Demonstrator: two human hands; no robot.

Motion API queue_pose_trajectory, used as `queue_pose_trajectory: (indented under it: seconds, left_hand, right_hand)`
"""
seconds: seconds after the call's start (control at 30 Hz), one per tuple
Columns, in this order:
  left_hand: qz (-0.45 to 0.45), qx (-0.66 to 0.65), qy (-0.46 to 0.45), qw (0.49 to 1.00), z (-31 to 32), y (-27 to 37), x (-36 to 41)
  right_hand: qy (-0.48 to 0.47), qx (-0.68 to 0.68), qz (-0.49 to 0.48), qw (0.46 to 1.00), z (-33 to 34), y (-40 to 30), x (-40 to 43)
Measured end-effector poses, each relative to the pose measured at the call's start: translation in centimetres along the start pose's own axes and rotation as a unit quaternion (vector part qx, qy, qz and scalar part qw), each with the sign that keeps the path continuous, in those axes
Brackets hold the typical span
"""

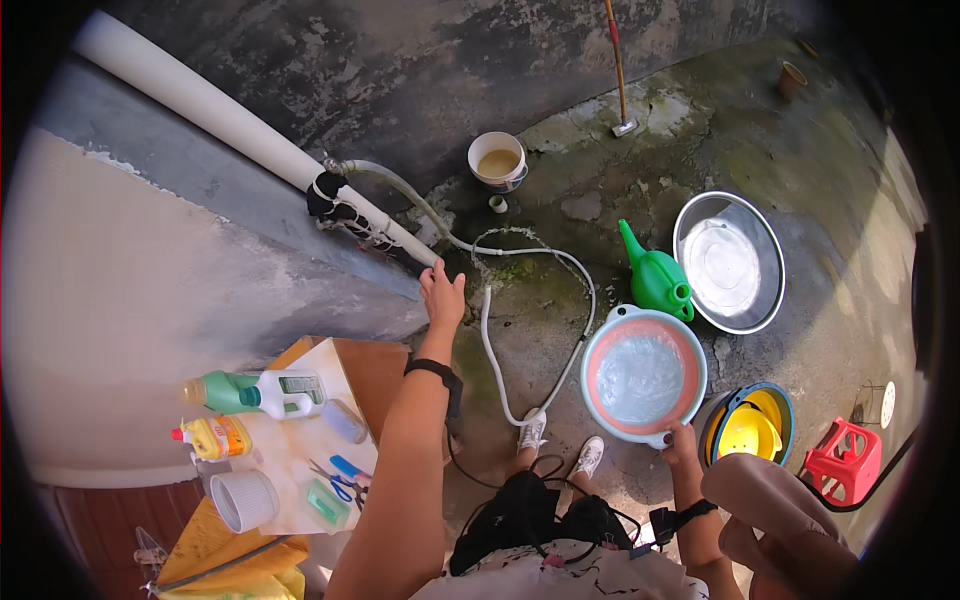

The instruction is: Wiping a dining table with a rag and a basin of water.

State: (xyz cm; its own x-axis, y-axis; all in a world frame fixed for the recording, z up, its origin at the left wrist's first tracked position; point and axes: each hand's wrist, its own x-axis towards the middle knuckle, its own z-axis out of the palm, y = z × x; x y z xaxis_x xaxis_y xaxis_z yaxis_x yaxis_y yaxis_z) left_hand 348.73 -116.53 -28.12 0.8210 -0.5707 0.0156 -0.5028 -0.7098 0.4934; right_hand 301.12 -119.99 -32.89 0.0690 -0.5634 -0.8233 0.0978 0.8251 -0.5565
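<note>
My right hand point(681, 444) grips the handle at the near rim of a light-blue and pink plastic basin point(591, 382) with clear water inside. My left hand point(444, 296) reaches forward with fingers apart, at the lower part of a white drain pipe point(247, 131); whether it touches the pipe is unclear. A pale hose point(589, 281) runs from a tap point(331, 163) on the pipe and loops over the wet concrete. Water spurts from its free end near my left hand. A green watering can point(656, 279) stands just beyond the basin.
A metal basin point(772, 300) lies right of the can. Buckets nest with a yellow scoop point(750, 431) near a red stool point(844, 461). A white bucket point(480, 146) with murky water stands ahead. Detergent bottles point(289, 394) and scissors point(335, 482) lie on a board point(289, 454) at left.
</note>
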Motion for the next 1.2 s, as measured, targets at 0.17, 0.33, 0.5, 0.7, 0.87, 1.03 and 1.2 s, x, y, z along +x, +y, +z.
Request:
queue_pose_trajectory:
  seconds: [0.17,0.33,0.5,0.7,0.87,1.03,1.2]
  left_hand:
    - [0.149,-0.004,0.217,0.965,-10.9,2.8,12.5]
    - [0.012,-0.044,0.164,0.985,-16.4,1.9,21.5]
    - [-0.101,0.109,0.100,0.984,-15.4,1.7,24.6]
    - [0.094,0.334,0.102,0.932,-15.9,4.4,20.8]
    - [0.201,0.256,0.182,0.928,-12.2,7.4,10.9]
    - [0.113,-0.149,-0.441,0.878,-3.4,14.5,-9.2]
    - [0.023,-0.129,-0.687,0.714,2.3,24.0,-28.5]
  right_hand:
    - [0.036,0.047,-0.022,0.998,3.5,-0.3,-0.7]
    - [0.032,0.073,-0.033,0.996,3.6,-1.8,-2.4]
    - [0.062,0.153,-0.043,0.985,4.7,-3.1,-3.4]
    - [0.121,0.235,-0.034,0.964,4.4,-3.2,-7.0]
    - [0.080,0.279,-0.080,0.954,0.7,-1.1,-10.4]
    - [0.071,0.318,-0.130,0.937,-6.9,2.7,-14.1]
    - [0.110,0.352,-0.191,0.910,-14.8,5.1,-18.2]
